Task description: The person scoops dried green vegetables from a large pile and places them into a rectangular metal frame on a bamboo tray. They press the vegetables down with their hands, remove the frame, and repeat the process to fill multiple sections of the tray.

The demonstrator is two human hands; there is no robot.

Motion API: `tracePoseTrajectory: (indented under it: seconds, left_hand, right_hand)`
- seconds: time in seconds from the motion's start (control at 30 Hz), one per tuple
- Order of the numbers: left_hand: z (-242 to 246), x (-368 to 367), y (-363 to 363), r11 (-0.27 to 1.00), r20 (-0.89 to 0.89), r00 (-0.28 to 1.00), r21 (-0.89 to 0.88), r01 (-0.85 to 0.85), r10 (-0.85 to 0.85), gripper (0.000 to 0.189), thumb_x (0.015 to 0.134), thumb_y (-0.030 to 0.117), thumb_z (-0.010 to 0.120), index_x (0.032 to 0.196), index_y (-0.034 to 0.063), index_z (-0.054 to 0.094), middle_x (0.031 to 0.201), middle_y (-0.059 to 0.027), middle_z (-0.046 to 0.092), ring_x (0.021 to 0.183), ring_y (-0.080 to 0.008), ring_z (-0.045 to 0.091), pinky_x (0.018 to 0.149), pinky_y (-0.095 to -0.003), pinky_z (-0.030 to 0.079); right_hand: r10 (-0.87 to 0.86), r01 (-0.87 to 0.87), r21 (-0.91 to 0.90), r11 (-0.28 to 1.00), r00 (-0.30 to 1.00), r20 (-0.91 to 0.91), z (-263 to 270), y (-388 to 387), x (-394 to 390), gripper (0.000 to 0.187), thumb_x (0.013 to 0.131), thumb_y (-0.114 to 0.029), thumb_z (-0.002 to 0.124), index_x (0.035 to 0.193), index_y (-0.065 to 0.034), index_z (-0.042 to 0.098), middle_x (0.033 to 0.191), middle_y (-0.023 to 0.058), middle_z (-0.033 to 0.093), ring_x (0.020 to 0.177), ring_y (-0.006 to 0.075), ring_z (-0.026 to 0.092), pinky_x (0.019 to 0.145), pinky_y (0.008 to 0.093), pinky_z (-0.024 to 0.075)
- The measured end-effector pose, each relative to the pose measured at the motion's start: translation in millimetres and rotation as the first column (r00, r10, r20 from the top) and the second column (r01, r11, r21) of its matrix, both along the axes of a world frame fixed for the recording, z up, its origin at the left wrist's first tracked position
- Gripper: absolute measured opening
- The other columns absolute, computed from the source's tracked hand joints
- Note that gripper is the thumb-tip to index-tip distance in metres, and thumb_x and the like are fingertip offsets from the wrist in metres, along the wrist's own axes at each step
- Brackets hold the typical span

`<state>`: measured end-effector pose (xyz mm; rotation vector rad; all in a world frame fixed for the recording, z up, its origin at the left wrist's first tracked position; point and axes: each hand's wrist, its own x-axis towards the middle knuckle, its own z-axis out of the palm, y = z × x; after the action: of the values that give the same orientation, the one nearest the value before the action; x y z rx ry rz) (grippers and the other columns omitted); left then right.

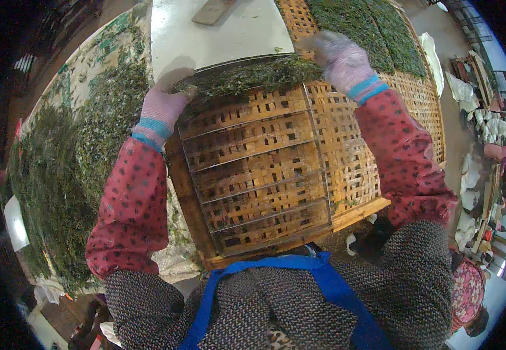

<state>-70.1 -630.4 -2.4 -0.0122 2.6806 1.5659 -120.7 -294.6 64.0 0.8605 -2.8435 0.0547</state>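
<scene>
My left hand (165,100), in a pink knit glove with a blue-striped cuff, is at the left end of a band of chopped dark green leaves (253,76). Its thumb touches the leaves and its blurred fingers reach over the corner of a white board (218,48). At the band's right end is my right hand (342,59), gloved alike and strongly blurred by motion. Whether either hand grips anything is unclear. Below the band, a thin metal frame with crossbars (257,155) lies on a woven bamboo tray (353,148) with a wooden rim.
A flat wooden block (211,11) rests on the white board. Rectangular mats of green leaves (358,30) cover the tray's far right. To my left, a large heap of green leaves (56,175) lies on a pale sheet (78,105). White sacks (469,192) and other people (467,293) are at the right.
</scene>
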Motion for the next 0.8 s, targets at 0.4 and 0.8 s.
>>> tracePoseTrajectory:
  seconds: [0.4,0.8]
  left_hand:
    - [3.2,1.6,6.2,0.989,0.054,0.999,-0.146,0.015,-0.007,0.04,0.077,0.004,0.064,0.116,0.0086,0.058,0.118,-0.0067,0.059,0.113,-0.0154,0.052,0.098,-0.0265,0.036]
    - [11.8,1.4,10.4,0.976,0.055,0.998,-0.217,0.031,-0.02,0.038,0.078,0.009,0.064,0.116,0.0126,0.058,0.118,-0.0078,0.059,0.112,-0.0194,0.054,0.096,-0.0287,0.039]
  right_hand:
    - [0.169,-0.17,0.192,0.966,0.985,0.023,-5.1,-4.3,-16.6,0.039,0.075,-0.007,0.053,0.107,-0.026,0.063,0.111,-0.0009,0.061,0.109,0.0235,0.051,0.097,0.0365,0.0393]
    - [0.487,-0.478,0.125,0.869,0.872,-0.054,-46.4,14.6,-33.4,0.025,0.08,-0.02,0.048,0.103,-0.0201,0.058,0.122,-0.001,0.051,0.108,0.0218,0.048,0.094,0.0403,0.0389]
